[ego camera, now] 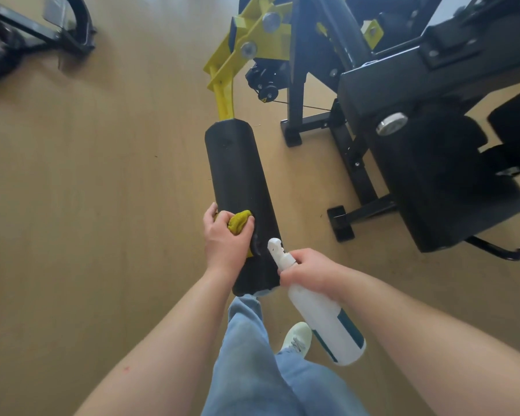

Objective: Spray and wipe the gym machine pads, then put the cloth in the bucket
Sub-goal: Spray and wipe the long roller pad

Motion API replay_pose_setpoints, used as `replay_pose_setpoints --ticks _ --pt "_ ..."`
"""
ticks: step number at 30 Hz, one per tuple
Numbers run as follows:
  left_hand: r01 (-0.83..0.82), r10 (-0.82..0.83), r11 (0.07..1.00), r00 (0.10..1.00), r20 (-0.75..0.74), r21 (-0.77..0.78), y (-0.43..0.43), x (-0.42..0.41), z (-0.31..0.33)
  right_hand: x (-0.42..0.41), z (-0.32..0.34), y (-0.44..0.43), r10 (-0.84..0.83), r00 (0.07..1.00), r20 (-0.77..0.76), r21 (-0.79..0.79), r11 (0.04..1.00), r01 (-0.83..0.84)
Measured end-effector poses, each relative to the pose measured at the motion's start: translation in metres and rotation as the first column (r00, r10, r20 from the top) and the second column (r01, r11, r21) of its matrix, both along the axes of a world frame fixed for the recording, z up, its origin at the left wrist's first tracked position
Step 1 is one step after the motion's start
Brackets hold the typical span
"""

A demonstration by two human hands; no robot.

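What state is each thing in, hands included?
Black cylindrical roller pad: fixed on a yellow metal arm.
Yellow bunched cloth: gripped in the left hand, pressed on the pad.
White plastic spray bottle: held at its neck by the right hand, nozzle by the pad.

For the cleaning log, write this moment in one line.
wipe | left hand grips bunched yellow cloth on black cylindrical roller pad | right hand holds white plastic spray bottle

Left hand [226, 239] with yellow cloth [238, 222] on black roller pad [240, 175], right hand [308, 270] around spray bottle [324, 316]
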State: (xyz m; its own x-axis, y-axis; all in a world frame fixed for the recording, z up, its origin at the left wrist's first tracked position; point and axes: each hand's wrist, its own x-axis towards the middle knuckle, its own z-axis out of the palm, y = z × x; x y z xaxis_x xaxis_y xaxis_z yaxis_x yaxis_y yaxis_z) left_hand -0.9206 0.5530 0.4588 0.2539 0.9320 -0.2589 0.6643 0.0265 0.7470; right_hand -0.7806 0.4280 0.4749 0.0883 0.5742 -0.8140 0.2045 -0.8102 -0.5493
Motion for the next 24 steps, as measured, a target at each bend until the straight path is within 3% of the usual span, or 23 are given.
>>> replay_pose_setpoints --ticks 4,7,9,14,24 --pt "0.206 -0.193 0.977 0.963 -0.19 0.05 -0.047 -0.004 -0.023 0.011 -0.007 0.001 -0.174 0.985 -0.01 0.045 0.984 0.174" --pt "0.364 -0.355 0.928 0.803 -0.479 -0.078 -0.084 0.001 -0.038 0.02 -0.014 0.004 -0.299 0.954 -0.024 0.048 0.953 0.299" --pt "0.355 -0.353 0.928 0.752 -0.556 -0.11 -0.087 0.009 -0.043 0.022 -0.019 0.007 -0.295 0.955 -0.029 0.012 0.955 0.295" --pt "0.292 -0.324 0.945 0.767 -0.553 -0.148 -0.042 0.038 -0.048 0.028 -0.034 0.024 -0.292 0.954 -0.071 -0.019 0.956 0.291" --pt "0.365 -0.307 0.931 0.775 -0.553 -0.004 0.064 0.079 -0.064 0.051 -0.055 0.097 -0.212 0.977 -0.008 0.113 0.971 0.212"
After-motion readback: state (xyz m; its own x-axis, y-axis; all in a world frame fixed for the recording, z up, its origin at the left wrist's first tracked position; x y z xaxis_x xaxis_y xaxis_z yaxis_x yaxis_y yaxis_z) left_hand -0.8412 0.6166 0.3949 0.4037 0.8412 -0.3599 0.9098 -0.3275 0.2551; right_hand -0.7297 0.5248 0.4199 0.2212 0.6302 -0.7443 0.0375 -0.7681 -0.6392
